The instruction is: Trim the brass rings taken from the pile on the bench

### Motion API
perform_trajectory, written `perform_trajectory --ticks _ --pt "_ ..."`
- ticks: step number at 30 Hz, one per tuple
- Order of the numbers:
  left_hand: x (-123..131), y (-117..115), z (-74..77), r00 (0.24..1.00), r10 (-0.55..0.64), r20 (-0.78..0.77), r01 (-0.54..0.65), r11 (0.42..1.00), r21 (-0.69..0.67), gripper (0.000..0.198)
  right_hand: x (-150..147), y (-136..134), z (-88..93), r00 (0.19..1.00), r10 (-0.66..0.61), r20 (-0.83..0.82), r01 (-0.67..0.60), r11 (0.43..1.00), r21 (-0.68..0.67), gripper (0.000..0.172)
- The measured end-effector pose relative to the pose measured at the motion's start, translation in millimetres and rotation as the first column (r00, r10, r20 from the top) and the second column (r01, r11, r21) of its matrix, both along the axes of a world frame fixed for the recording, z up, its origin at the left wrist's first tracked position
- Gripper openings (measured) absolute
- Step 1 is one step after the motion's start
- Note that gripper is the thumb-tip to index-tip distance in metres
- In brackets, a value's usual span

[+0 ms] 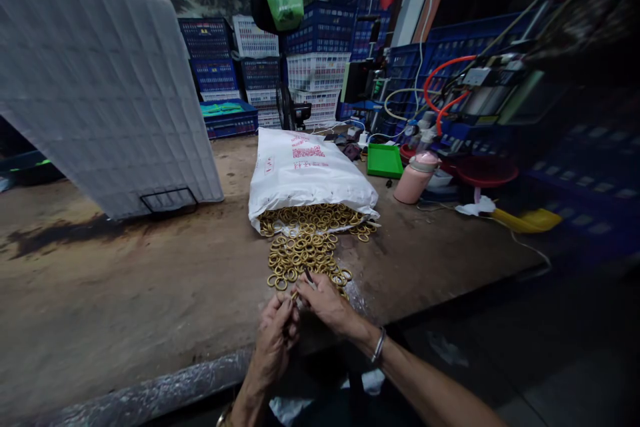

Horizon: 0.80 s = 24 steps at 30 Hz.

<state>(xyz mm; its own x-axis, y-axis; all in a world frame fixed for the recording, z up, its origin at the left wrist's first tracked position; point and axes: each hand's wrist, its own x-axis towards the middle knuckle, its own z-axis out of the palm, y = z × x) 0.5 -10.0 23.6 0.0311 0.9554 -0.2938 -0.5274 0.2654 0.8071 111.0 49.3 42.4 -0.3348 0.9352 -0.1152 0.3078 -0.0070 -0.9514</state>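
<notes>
Many brass-coloured rings (301, 250) spill from the mouth of a white printed sack (310, 170) onto the worktable (200, 280). Just in front of the pile, my left hand (277, 330) pinches a ring (294, 295) between thumb and fingers. Close beside it, my right hand (325, 303) is closed round a slim dark tool (308, 275), whose tip points up toward the rings. The kind of tool cannot be made out. Both hands meet at the held ring, and my fingers partly cover it.
A white ribbed panel (110, 93) stands upright on the left. To the right are a green tray (384, 160), a pink bottle (416, 177), a red dish (480, 170) and a machine with red hoses (493, 90). Stacked crates (320, 73) and a small fan (293, 110) are behind.
</notes>
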Motion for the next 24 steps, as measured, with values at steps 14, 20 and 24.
perform_trajectory --ticks 14,20,24 --pt "-2.0 1.0 -8.9 0.995 0.087 -0.048 -0.087 0.996 0.012 0.03 5.0 -11.4 -11.2 0.748 0.068 0.66 -0.35 0.885 0.306 0.025" --pt "-3.3 0.4 -6.9 0.989 0.086 -0.121 -0.084 0.996 0.023 0.035 4.1 -8.3 -11.1 0.713 0.124 0.691 -0.409 0.874 0.264 0.023" --pt "-6.3 -8.2 -4.4 0.993 0.051 -0.106 -0.048 0.998 0.028 0.032 2.4 -5.7 -9.7 0.678 0.111 0.726 -0.433 0.859 0.273 0.02"
